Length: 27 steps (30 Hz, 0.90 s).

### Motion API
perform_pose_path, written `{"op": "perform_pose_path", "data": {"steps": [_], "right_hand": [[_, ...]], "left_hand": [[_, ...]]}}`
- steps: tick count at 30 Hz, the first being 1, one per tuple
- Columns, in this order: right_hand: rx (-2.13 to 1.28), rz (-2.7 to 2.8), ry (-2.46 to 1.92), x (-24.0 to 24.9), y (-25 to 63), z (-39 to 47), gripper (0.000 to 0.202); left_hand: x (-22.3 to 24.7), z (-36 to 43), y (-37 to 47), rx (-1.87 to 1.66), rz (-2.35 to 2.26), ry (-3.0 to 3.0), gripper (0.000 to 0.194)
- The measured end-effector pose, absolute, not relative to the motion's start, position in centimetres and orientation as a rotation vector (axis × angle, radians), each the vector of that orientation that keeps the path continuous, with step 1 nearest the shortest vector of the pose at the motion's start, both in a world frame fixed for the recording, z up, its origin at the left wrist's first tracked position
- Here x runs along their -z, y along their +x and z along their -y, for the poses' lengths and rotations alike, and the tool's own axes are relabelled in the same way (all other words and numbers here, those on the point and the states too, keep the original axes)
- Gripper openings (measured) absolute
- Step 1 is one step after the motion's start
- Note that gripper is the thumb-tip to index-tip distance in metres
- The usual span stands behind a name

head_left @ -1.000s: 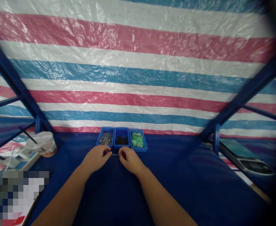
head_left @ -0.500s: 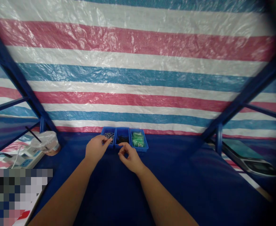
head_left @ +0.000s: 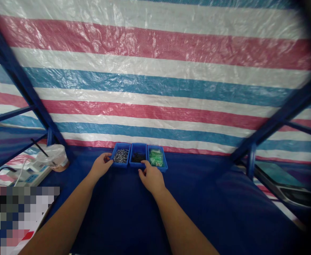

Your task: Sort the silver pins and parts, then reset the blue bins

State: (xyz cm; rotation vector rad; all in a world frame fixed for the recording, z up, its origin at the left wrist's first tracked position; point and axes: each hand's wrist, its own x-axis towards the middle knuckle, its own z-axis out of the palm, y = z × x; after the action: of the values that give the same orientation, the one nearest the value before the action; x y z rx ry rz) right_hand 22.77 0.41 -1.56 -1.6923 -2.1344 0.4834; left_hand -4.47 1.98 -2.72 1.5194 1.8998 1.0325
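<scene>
Three blue bins stand side by side at the back of the blue table. The left bin [head_left: 121, 165] holds silvery metal pieces, perhaps screws or nails. Dark small pieces [head_left: 138, 158] lie in the middle bin. In the right bin [head_left: 165, 169] are green packets [head_left: 156, 158]. My left hand [head_left: 101, 166] is at the left bin's outer side, fingers apart, with nothing visible in it. Just in front of the middle and right bins is my right hand [head_left: 153, 177], its thumb and forefinger apart and nothing visible between them.
A lidded plastic cup [head_left: 56, 157] with a black straw stands at the left, beside a power strip [head_left: 35, 173]. A flat scale-like device [head_left: 282, 179] is at the right. Blue frame bars slope down on both sides. Striped sheeting hangs behind.
My left hand has moved left, from over the left bin to its outer side, uncovering the metal pieces. My right hand has shifted slightly right and its fingers have spread.
</scene>
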Motion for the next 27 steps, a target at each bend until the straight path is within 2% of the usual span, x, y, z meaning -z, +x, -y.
{"op": "perform_pose_path", "data": {"steps": [4, 12, 17, 21, 27], "right_hand": [[-0.454, 2.185, -1.799, 1.0, 22.6, 0.2, 0.035], [-0.559, 2.209, -1.786, -0.7, 24.0, 0.7, 0.043], [-0.546, 2.179, -1.820, -0.5, 24.4, 1.8, 0.040], [-0.565, 2.104, -1.676, 0.2, 25.2, 3.7, 0.031], [-0.711, 1.878, -1.531, 1.4, 27.0, 6.5, 0.023]], "left_hand": [[3.1, -0.9, -4.3, -1.002, -1.835, 1.295, 0.051], [0.7, 5.7, -5.3, -0.755, -1.671, 1.031, 0.022], [-0.4, 9.5, -6.2, -0.818, -1.563, 0.978, 0.024], [-0.8, 10.7, -6.6, -0.972, -1.507, 0.890, 0.024], [-1.0, 11.3, -5.5, -0.964, -1.375, 0.904, 0.039]]}}
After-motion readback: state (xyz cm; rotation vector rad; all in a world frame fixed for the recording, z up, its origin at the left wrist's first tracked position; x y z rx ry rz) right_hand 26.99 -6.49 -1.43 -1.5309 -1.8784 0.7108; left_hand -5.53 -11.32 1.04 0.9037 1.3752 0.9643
